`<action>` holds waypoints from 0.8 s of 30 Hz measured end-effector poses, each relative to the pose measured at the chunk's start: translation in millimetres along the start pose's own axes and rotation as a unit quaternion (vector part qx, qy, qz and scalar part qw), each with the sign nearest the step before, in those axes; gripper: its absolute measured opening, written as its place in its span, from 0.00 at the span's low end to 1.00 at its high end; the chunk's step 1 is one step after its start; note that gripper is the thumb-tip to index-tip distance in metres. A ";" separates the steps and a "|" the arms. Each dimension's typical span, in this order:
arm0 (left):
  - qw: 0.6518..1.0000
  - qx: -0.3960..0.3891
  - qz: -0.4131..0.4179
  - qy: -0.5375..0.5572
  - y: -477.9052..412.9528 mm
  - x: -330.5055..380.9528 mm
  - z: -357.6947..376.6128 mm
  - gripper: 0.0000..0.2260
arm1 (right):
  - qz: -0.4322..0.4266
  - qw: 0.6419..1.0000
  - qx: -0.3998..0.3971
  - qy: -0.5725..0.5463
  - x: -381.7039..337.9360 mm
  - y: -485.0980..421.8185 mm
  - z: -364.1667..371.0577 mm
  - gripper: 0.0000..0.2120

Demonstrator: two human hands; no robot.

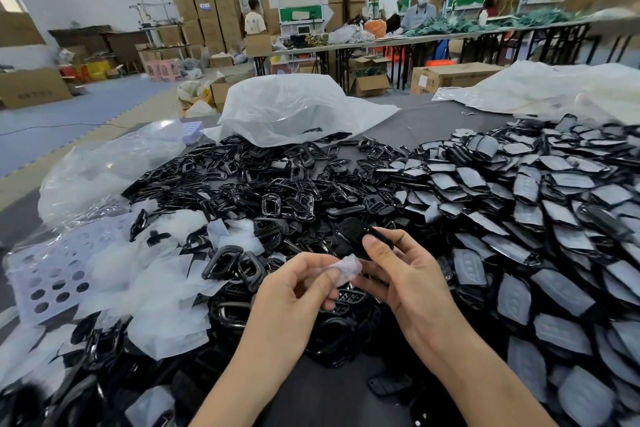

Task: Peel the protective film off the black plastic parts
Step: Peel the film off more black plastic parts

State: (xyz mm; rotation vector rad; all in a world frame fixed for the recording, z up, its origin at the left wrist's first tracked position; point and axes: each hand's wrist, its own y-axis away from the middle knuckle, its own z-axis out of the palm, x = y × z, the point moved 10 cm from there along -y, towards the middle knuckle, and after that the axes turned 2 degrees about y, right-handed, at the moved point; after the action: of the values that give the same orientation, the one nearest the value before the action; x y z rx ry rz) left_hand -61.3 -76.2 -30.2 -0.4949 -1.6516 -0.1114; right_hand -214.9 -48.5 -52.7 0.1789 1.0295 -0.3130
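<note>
My right hand (pixel 398 274) grips a black plastic part (pixel 353 236) above the table, thumb pressed on its face. My left hand (pixel 301 284) pinches a small piece of clear protective film (pixel 346 267) just left of that part. The film looks free of the part, or joined only at an edge; I cannot tell which. To the right lies a large heap of black parts with grey film on them (pixel 536 218). Ahead and to the left is a heap of bare black frames and parts (pixel 277 191).
Loose pieces of peeled film (pixel 156 288) and a lilac perforated tray (pixel 52 274) lie at the left. Big clear plastic bags (pixel 294 107) sit at the table's far side. Behind are more tables, cardboard boxes and three people working.
</note>
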 end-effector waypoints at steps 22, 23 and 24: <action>0.994 0.027 0.049 -0.099 3.0 9.8 -6.6 0.12 | -0.013 0.999 0.045 -0.011 2.4 -3.1 -13.8 0.09; 0.994 0.033 0.046 -0.094 2.2 9.4 -9.1 0.12 | -0.012 0.999 0.046 -0.010 2.7 -3.1 -14.0 0.09; 0.995 0.037 0.039 -0.089 1.5 8.1 -11.2 0.12 | -0.012 0.999 0.047 -0.010 2.8 -3.4 -14.0 0.09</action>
State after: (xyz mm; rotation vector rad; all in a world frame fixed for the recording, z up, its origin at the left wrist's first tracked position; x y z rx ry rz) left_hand -50.9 -76.7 -20.9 -0.5249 -1.8007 0.0539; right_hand -226.1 -48.1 -62.3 0.2489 0.9988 -0.3843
